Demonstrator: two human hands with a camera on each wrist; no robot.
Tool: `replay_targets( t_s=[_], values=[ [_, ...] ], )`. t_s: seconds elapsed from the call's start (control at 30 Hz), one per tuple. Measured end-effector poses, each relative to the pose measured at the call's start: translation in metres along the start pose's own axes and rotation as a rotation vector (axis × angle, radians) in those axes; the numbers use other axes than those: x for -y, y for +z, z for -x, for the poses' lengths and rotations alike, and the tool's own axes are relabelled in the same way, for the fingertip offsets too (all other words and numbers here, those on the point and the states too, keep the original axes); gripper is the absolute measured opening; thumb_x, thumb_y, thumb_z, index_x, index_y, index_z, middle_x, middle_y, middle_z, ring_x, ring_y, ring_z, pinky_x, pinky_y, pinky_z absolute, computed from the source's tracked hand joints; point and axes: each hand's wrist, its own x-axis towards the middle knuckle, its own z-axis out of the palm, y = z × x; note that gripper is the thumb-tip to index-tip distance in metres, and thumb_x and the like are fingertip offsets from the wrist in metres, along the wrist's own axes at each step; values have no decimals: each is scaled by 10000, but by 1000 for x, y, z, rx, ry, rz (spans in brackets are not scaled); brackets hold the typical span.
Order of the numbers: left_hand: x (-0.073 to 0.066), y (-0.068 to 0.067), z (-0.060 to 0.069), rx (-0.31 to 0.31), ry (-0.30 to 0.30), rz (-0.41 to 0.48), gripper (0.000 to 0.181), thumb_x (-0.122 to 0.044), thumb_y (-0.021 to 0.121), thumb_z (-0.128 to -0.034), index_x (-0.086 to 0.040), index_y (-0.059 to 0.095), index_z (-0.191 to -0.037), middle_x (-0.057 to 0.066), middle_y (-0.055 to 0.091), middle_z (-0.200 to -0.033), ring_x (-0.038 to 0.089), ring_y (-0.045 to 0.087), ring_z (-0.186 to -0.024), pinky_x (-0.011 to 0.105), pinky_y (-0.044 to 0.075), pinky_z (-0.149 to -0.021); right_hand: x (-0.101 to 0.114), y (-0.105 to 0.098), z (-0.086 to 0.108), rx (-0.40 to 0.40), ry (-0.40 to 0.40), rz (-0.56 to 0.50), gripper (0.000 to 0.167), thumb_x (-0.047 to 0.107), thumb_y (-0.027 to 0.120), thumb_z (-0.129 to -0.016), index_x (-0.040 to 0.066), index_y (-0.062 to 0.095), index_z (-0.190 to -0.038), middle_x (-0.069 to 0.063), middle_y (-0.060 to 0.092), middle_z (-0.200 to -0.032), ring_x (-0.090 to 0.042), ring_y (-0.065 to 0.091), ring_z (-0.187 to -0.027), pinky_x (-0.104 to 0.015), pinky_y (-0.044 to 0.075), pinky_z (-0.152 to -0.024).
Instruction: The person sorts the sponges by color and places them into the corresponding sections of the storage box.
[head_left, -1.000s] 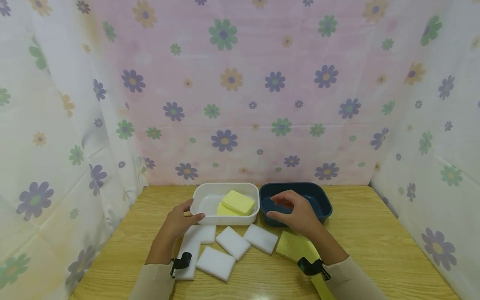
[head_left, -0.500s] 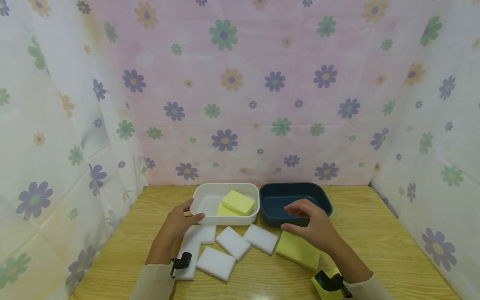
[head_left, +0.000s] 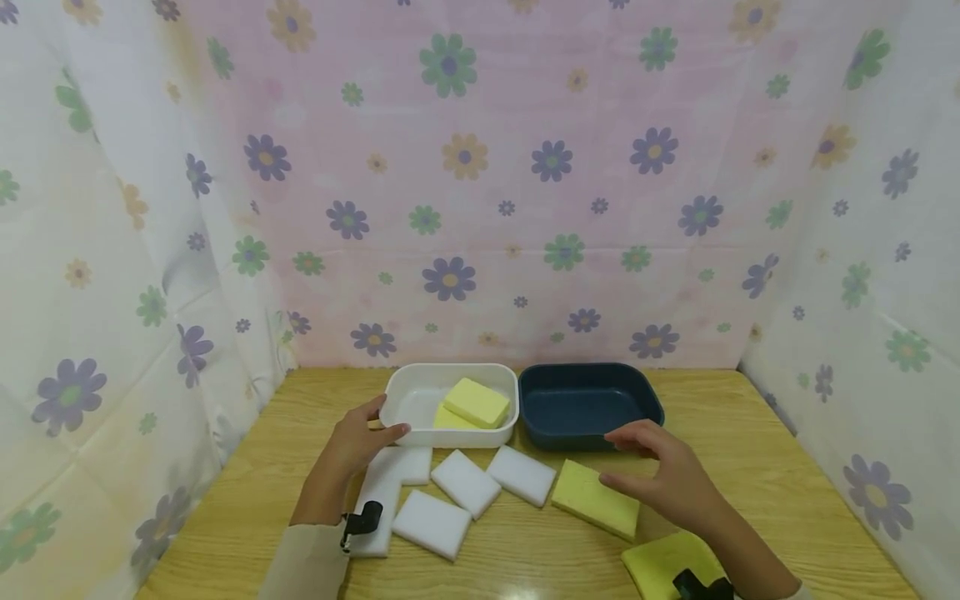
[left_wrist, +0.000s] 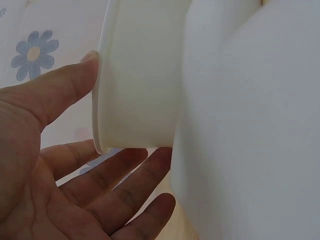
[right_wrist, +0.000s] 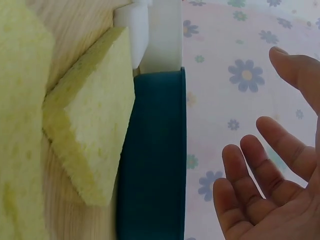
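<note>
My left hand (head_left: 362, 435) rests on the left front corner of a white plastic tub (head_left: 450, 439); the thumb touches its rim and the fingers lie loosely spread along the outer wall. Two yellow sponges (head_left: 477, 402) lie stacked inside that tub, the lower one partly hidden. My right hand (head_left: 671, 475) hovers with parted, slightly bent fingers and holds nothing. Just left of it a yellow sponge (head_left: 596, 500) lies on the table. Another yellow sponge (head_left: 667, 560) sits under the right wrist, partly covered. A dark blue tub (head_left: 592, 437) stands beyond the right hand.
Several white sponges (head_left: 432, 523) lie in front of the white tub, some partly behind the left arm. Both tubs stand side by side near the back edge of the wooden table (head_left: 540, 554). Flowered cloth (head_left: 480, 183) hangs behind and on both sides.
My right hand has moved from over the dark blue tub back toward me and to the right, uncovering the yellow sponges on the table. The left hand has stayed at the white tub.
</note>
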Motion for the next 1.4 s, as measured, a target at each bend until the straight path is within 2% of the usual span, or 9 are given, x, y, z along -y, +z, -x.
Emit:
replay_targets(
  t_s=[0.13,0.27,0.37,0.47,0.63,0.8,1.0,1.17,1.4],
  values=[
    [0,0,-1,7,0,-7,955,-472,758,-934,-94,253,-1651,249,474,-1560,444,553,-1352,587,545,-985,-9,-4,10,19,78,-12,431,439,855,-842,345,681,-1225,159,655,-1194,-98,654,-1097,-366,584,-942],
    [0,1,-2,5,1,5,962,-473,762,-930,-98,251,-1653,236,462,-1575,434,558,-1351,588,545,-986,-18,-4,18,63,145,-52,449,409,850,-858,305,671,-1256,72,670,-1235,-218,654,-1127,-404,580,-934],
    [0,1,-3,1,5,19,963,-469,769,-925,-103,254,-1653,223,440,-1595,431,562,-1349,585,553,-976,-25,-1,21,98,179,-92,513,387,853,-859,242,655,-1309,-27,657,-1299,-305,635,-1170,-379,576,-923],
    [0,1,-3,-3,6,27,954,-455,775,-923,-107,266,-1650,219,430,-1603,438,560,-1348,581,563,-956,-32,2,22,133,228,-145,598,369,855,-859,178,620,-1375,-86,615,-1373,-325,604,-1222,-361,568,-928],
    [0,1,-2,-8,3,23,946,-450,774,-925,-110,270,-1650,221,434,-1599,444,563,-1340,583,566,-947,-46,6,23,206,276,-239,669,313,834,-888,79,551,-1448,-190,559,-1448,-407,580,-1282,-424,580,-937],
    [0,1,-1,-8,-2,17,944,-453,770,-928,-112,268,-1650,220,430,-1602,442,556,-1349,587,558,-962,-55,9,26,286,284,-265,772,293,857,-865,16,495,-1488,-256,537,-1478,-450,548,-1331,-372,576,-937],
    [0,0,0,-10,-5,12,943,-456,766,-931,-109,265,-1651,221,416,-1611,447,542,-1363,586,557,-965,-59,9,26,333,238,-175,870,336,911,-796,-21,502,-1476,-267,538,-1469,-450,554,-1320,-340,572,-948],
    [0,1,1,-12,-1,8,945,-457,764,-932,-89,268,-1647,231,445,-1589,453,530,-1372,594,541,-989,-57,10,25,320,163,-63,907,401,945,-729,-20,553,-1430,-194,570,-1375,-322,600,-1202,-229,549,-913],
    [-1,0,0,-13,8,1,933,-440,759,-941,-96,260,-1650,221,429,-1603,434,554,-1356,578,557,-970,-58,13,28,300,120,8,871,464,938,-717,38,597,-1396,-119,576,-1321,-184,587,-1126,-248,553,-904]
  ],
)
